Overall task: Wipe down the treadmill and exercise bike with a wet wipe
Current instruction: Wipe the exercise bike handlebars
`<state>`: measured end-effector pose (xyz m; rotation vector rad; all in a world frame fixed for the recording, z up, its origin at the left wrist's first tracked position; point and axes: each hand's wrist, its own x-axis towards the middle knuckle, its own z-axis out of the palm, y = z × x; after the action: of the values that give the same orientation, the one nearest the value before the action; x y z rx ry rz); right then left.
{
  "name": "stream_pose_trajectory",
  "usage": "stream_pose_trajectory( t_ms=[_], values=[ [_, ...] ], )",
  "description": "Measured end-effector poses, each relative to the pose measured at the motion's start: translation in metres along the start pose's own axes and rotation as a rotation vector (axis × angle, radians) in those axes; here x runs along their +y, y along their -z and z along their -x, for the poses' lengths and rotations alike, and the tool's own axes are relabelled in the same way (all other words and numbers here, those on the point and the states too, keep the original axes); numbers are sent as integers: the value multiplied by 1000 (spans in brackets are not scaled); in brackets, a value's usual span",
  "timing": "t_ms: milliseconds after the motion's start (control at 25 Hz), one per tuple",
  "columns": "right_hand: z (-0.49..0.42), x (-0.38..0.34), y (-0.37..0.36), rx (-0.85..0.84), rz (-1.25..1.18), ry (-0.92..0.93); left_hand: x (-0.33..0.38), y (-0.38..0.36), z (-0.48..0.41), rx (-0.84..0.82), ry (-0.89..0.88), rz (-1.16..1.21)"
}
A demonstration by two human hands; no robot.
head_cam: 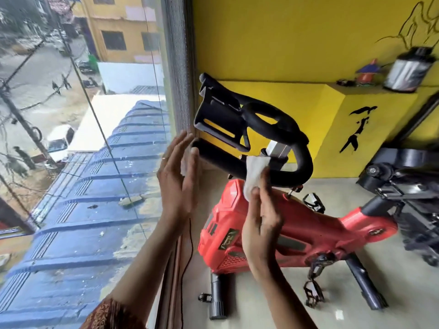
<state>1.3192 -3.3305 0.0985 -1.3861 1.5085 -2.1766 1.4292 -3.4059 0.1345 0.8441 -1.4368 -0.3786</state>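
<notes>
A red exercise bike (294,224) with black handlebars (280,129) stands by the window. My right hand (261,219) pinches a white wet wipe (255,173) between thumb and fingers, and the wipe lies against the near handlebar bar beside the metal stem (278,148). My left hand (177,176) is held upright with straight fingers at the end of the left grip (213,155), its palm facing the grip's tip. A small pale patch shows between that palm and the grip; I cannot tell what it is.
A large glass window (83,162) fills the left side, with a thin black cable (187,257) hanging by its frame. Yellow wall and ledge (332,108) stand behind the bike, with a jar (406,70) on the ledge. Another black machine (408,186) sits at the right.
</notes>
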Motion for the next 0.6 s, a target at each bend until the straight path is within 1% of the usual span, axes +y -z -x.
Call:
stream_pose_trajectory(
  t_ms=[40, 120, 200, 240, 360, 480, 520, 600],
  values=[
    [-5, 9, 0, -55, 145, 186, 2, 3, -3, -39, 153, 170],
    [-16, 25, -13, -195, 399, 327, 7, 8, -8, -89, 389, 436],
    [-24, 29, -33, -241, 617, 457, 15, 12, -15, -93, 525, 543],
    [-29, 28, -42, -260, 660, 520, 20, 14, -17, -103, 560, 560],
    [-52, 15, -63, -303, 669, 694, 23, 18, -22, -115, 620, 561],
    [-54, 18, -55, -352, 686, 805, 20, 17, -24, -92, 651, 540],
    [-52, 27, -42, -368, 718, 815, 19, 16, -22, -89, 635, 530],
    [-45, 42, -6, -386, 758, 732, 18, 16, -20, -92, 599, 500]
  ],
)
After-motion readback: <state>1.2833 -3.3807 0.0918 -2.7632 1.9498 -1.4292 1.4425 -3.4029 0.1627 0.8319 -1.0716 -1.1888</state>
